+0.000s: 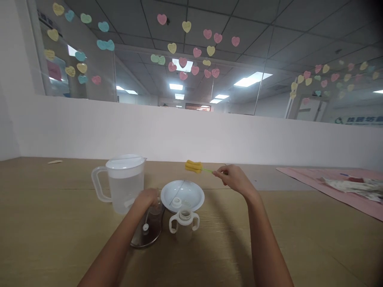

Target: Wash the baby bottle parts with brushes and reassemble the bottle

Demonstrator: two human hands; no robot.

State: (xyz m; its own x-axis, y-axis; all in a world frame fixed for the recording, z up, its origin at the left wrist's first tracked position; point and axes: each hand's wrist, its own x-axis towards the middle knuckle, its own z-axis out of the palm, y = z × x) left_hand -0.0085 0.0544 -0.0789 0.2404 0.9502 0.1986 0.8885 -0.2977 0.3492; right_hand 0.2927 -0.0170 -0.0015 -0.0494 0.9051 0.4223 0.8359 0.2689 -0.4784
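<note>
My right hand pinches the thin green handle of a yellow sponge brush, raised beyond the white bowl. Over the far end of a shiny metal tray is my left hand, its fingers bent down at a clear, cup-like item; whether they grip it is hidden. A small white part with a tube lies on the tray. In the bowl sits a white ring-shaped cap. The two-handled bottle stands upright and uncapped in front of the bowl.
A lidded clear pitcher with liquid stands at the left, close behind my left hand. On the right, a pink cloth carries whitish items. A flat pale piece lies far left. The white wall borders the table's back.
</note>
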